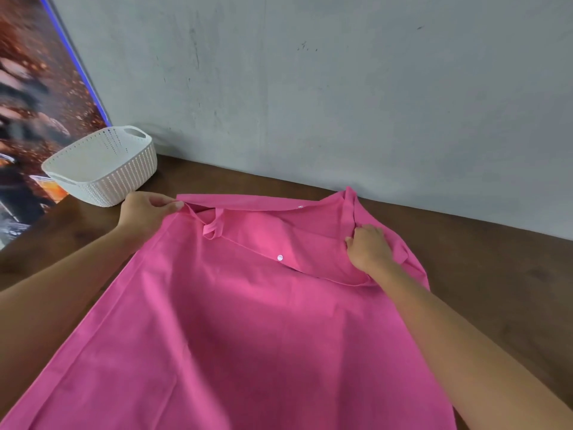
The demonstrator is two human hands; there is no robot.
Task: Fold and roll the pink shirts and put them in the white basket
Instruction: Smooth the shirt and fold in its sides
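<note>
Shirt [248, 321] lies spread on the table [496, 274]; my left hand [144, 214] pinches its far corner, my right hand [370, 248] grips bunched cloth. I judge it light, limp; hold hems. Basket [102, 169] sits near left.

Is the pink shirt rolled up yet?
No, the pink shirt lies spread on the table; both hands grip its far edge.

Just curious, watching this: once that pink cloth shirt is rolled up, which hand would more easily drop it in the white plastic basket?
Probably the left hand: it pinches the pink shirt right beside the white basket; the right hand is farther away.
</note>
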